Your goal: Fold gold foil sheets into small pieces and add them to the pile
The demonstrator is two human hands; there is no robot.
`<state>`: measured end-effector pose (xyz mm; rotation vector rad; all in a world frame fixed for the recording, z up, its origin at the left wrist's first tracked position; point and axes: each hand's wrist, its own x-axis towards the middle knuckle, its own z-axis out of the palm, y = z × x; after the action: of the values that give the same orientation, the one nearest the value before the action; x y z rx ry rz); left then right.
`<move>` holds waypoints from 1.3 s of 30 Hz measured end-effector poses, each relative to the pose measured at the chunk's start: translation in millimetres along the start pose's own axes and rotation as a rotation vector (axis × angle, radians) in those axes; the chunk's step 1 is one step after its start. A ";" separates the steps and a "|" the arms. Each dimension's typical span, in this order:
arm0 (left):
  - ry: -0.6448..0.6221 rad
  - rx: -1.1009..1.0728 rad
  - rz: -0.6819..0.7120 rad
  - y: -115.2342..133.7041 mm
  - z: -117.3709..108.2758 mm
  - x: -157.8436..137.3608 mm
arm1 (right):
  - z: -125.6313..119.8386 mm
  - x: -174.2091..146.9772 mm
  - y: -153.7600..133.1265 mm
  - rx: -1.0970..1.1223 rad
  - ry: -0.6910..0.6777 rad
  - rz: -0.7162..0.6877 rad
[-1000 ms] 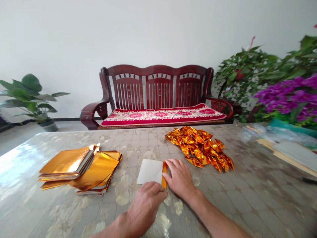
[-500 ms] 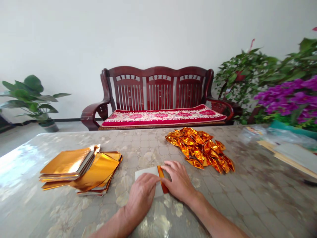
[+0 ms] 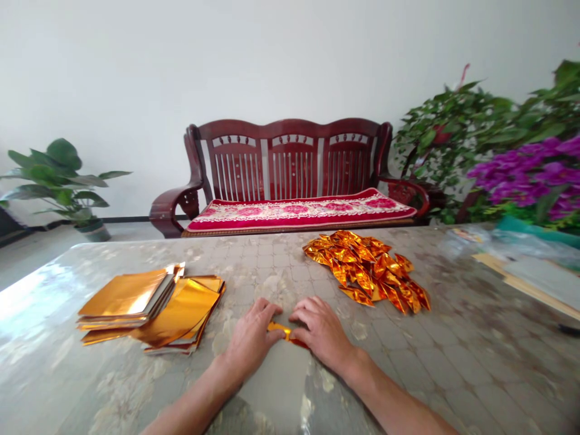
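A narrow folded piece of gold foil paper [image 3: 287, 331] lies low over the table between my two hands. My left hand [image 3: 254, 333] grips its left end, thumb and fingers closed on it. Around the right end, the thumb and curled fingers of my right hand [image 3: 322, 332] are closed too. Most of the paper is hidden under the fingers. To the left is a stack of flat gold foil sheets [image 3: 124, 294], with more sheets [image 3: 183, 311] fanned beside it. Beyond my right hand sits a pile of folded gold foil pieces [image 3: 362, 266].
The table [image 3: 272, 254] has a glossy patterned cover. Clear plastic wrapping [image 3: 516, 249] and pale boards or papers [image 3: 539, 281] lie at its right edge, near purple flowers [image 3: 525, 172]. Behind stands a dark wooden bench [image 3: 290, 157] with a red cushion cover [image 3: 294, 212]. A potted plant [image 3: 63, 175] stands left.
The flat sheet, grey side up with a gold strip folded over, is now a narrow gold piece turned crosswise. My left hand has moved left and forward, onto its left end.
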<state>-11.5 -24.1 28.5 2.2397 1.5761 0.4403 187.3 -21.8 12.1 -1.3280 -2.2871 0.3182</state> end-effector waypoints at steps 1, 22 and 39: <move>-0.014 0.002 0.003 -1.4 -1.1 -0.5 | 0.1 -0.4 0.0 -0.007 0.008 0.000; 0.631 0.125 0.629 -6.9 -11.3 -20.2 | -26.9 -10.3 -5.6 -0.140 0.610 -0.334; 0.296 0.235 0.400 -12.5 7.2 -13.4 | -11.0 -11.3 -5.4 -0.215 0.045 -0.189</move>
<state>-22.9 -33.8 15.7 2.7924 1.3627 0.7605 193.6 -34.6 20.6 -1.1905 -2.4398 -0.0217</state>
